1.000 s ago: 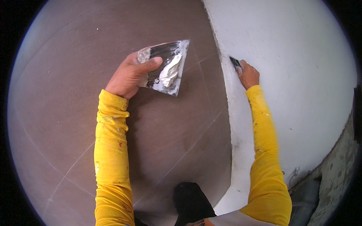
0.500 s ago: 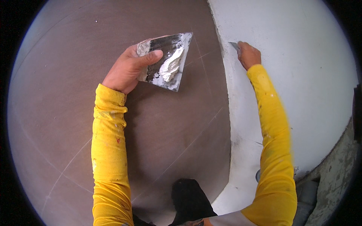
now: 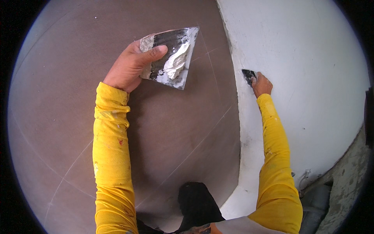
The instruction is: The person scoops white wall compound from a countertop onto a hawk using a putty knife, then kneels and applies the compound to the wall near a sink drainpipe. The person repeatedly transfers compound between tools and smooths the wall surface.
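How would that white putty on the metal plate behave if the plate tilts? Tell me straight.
The white putty stands in a ridged heap, so it is probably thick and sticky, not runny. Smears across the metal plate suggest it clings rather than slides. The left hand holds the plate tilted, and the heap looks put.

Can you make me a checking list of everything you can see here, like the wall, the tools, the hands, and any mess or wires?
Surface: white wall, smooth; brown tiled floor below.
Job's things: flat metal plate carrying a lump of white putty; small dark scraper against the wall.
Clutter: nothing seen.
Hands: left hand grips the plate; right hand holds the scraper.
Cables: nothing seen.
Surroundings: rough grey concrete at lower right; yellow sleeves.
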Available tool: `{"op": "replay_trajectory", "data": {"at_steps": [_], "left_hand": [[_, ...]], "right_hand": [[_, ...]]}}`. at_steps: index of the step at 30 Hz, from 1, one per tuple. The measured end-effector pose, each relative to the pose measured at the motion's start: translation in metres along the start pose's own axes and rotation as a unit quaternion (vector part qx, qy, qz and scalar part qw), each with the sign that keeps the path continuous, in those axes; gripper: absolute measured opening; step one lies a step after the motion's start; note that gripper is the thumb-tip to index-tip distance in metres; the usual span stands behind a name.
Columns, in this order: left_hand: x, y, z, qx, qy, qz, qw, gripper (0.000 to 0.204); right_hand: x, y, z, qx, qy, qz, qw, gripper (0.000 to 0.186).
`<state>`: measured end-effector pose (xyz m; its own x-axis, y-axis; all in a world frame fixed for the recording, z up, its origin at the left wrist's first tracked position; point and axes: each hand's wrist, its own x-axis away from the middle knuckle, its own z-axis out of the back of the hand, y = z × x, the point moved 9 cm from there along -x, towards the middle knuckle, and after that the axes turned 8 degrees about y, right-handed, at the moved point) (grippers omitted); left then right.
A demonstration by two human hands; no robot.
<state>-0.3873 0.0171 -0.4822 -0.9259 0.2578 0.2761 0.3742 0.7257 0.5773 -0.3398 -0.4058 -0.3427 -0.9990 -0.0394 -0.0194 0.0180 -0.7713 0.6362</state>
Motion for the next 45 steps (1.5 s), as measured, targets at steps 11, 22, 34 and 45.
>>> {"op": "replay_trajectory", "data": {"at_steps": [11, 22, 34, 45], "left_hand": [[-0.003, -0.007, 0.002, 0.094, 0.005, 0.012, 0.995, 0.028], [0.003, -0.009, -0.011, 0.090, 0.009, -0.006, 0.996, 0.027], [-0.003, -0.019, -0.004, -0.012, 0.022, -0.024, 0.999, 0.031], [0.000, -0.014, -0.004, 0.006, 0.046, -0.007, 0.999, 0.033]], "right_hand": [[0.004, -0.080, 0.110, -0.591, 0.088, -0.095, 0.796, 0.028], [0.071, -0.178, 0.183, -0.626, 0.117, -0.027, 0.771, 0.027], [0.067, -0.204, 0.185, -0.521, 0.186, 0.030, 0.832, 0.016], [-0.008, -0.041, 0.077, -0.272, 0.167, -0.086, 0.944, 0.034]]}}
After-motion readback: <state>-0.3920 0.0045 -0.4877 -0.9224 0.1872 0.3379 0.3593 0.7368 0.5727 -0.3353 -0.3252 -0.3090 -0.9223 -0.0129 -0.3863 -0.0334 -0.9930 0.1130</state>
